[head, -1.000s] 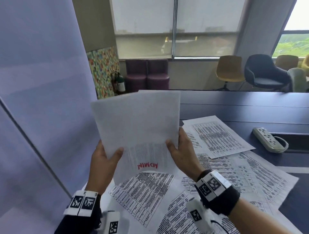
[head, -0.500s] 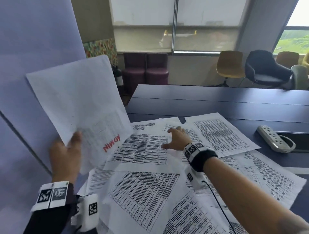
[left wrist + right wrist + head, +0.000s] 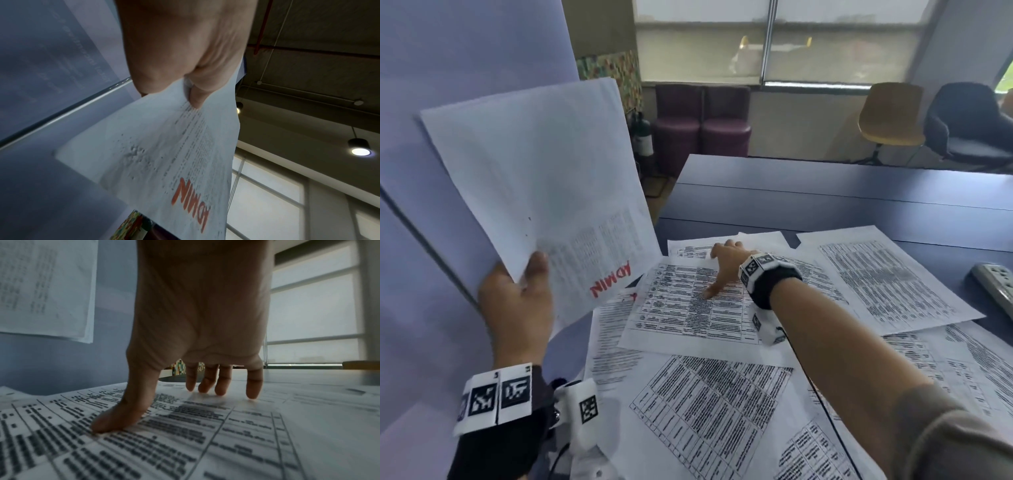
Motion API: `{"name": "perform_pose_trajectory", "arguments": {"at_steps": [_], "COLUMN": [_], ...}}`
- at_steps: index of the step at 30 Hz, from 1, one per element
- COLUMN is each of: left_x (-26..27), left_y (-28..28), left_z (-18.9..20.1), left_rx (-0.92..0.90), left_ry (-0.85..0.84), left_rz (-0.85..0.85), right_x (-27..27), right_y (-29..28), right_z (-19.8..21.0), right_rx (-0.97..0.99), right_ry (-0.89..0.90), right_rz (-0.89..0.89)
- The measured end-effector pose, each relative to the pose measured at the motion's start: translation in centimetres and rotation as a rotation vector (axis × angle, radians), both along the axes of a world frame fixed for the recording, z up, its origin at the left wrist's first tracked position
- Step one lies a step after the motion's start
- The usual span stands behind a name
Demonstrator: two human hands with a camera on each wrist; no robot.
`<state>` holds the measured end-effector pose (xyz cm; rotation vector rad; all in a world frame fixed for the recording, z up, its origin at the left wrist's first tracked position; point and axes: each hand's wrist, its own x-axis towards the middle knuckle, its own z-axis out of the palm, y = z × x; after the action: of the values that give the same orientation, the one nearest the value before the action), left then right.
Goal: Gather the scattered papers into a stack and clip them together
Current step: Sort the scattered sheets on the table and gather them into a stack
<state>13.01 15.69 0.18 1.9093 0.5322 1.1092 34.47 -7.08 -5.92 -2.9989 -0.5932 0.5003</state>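
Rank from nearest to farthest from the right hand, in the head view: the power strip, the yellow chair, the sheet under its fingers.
1. Sheet under the right hand, touching.
2. Power strip, table's right edge.
3. Yellow chair, beyond the table.

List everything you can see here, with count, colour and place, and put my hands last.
Held papers: a few sheets, white, red ADMIN lettering, raised at left.
Scattered papers: several, white with black tables, overlapping on the table.
Table: one, dark blue.
Power strip: one, pale grey, right edge.
Chairs: yellow and dark ones near the window.
Stools: two, maroon.
Left hand: grips the held papers.
Right hand: fingertips on a table sheet.
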Motion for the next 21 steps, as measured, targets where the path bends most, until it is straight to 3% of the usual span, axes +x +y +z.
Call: {"name": "perform_pose_trajectory", "arguments": {"at_steps": [9, 11, 14, 16, 17, 19, 21], "left_x": [1.3, 1.4, 1.4, 1.3, 1.3, 1.3, 1.3], "left_y": [-0.5, -0.9, -1.3, -1.5, -1.6, -1.9, -2.3], "left_z": [-1.9, -2.0, -2.0, -1.8, -1.7, -1.6, -1.5], "left_rx": [-0.091, -0.116, -0.133, -0.118, -0.12, -0.133, -0.133], "left_ry": [-0.004, -0.024, -0.039, -0.033, -0.017, 0.001, -0.017], "left_rz": [-0.08, -0.114, -0.145, -0.141, -0.13, -0.13, -0.137], "right_x": [2.0, 5.6, 15.3, 18.0, 16.8, 9.5, 2.9], "right_y": [0.7, 0.4, 0.4, 0.9, 1.2, 1.1, 1.5], "right_z": [-1.4, -5.2, -14.9, -17.3, -16.0, -8.9, -2.6], "right_rx": [-0.013, 0.009, -0.038, 0.034, 0.053, 0.02, 0.109], "right_ry": [0.089, 0.031, 0.079, 0.114, 0.139, 0.121, 0.107], "right_rz": [-0.137, -0.154, -0.137, -0.102, -0.125, -0.137, -0.124]}}
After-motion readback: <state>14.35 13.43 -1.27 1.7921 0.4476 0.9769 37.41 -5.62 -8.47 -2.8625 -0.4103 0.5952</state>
